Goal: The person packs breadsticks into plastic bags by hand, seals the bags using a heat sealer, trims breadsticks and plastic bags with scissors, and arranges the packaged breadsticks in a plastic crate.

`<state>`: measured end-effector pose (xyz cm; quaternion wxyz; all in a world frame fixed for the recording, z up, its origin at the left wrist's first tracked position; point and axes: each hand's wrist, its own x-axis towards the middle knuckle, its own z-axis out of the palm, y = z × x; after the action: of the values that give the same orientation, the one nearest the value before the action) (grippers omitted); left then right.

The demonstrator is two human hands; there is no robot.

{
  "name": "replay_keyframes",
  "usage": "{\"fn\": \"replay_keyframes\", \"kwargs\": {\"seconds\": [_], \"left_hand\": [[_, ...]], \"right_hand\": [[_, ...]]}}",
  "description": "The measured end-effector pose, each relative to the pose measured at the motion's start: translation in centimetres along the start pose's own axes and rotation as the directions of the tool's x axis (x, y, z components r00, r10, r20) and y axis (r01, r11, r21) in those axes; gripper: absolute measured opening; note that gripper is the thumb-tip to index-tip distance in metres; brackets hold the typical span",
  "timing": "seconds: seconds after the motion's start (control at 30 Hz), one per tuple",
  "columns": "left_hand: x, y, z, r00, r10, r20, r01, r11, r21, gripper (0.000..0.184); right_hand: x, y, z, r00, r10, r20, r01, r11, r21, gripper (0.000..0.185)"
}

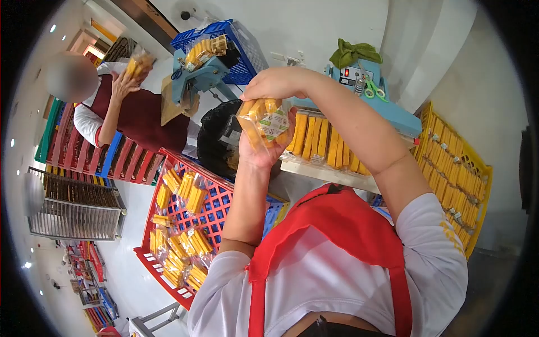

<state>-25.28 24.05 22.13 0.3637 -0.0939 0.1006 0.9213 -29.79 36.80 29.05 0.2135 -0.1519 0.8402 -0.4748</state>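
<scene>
A clear plastic bag of yellow stick-shaped snacks (258,121) with a white and green label is held up in front of me. My left hand (263,147) supports it from below, fingers wrapped round its side. Over its upper edge, my right hand (273,84) is bent with the fingertips closed on the plastic; part of the grip is hidden. More yellow sticks (317,140) lie in a row on a pale worktop (331,173) just right of the bag. Beyond them stands a light-blue machine (387,115) with a switch panel.
Green-handled scissors (373,90) and a green cloth (351,53) rest on the machine. A red crate (151,238) of bagged sticks stands left, a yellow crate (484,185) right. Beside a black-lined bin (216,126), a co-worker in a maroon apron (151,121) holds another bag.
</scene>
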Motion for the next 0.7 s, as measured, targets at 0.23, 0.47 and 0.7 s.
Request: {"fn": "replay_keyframes", "kwargs": {"seconds": [0.23, 0.47, 0.7], "left_hand": [[0.4, -1.7, 0.6, 1.0, -0.021, -0.014, 0.022, 0.993, 0.117, 0.049], [2.7, -7.6, 2.8, 0.953, -0.005, 0.303, -0.123, 0.908, 0.401, 0.046], [6.9, -20.3, 1.5, 0.832, -0.097, 0.545, -0.479, 0.368, 0.797, 0.054]], "right_hand": [[-1.7, 1.4, -0.9, 1.0, 0.029, -0.011, -0.029, 1.0, -0.006, 0.038], [-14.1, 6.1, 0.0, 0.688, -0.406, -0.601, 0.101, 0.874, -0.475, 0.053], [-26.5, 14.8, 2.4, 0.358, -0.286, -0.889, 0.189, 0.954, -0.23, 0.056]]}}
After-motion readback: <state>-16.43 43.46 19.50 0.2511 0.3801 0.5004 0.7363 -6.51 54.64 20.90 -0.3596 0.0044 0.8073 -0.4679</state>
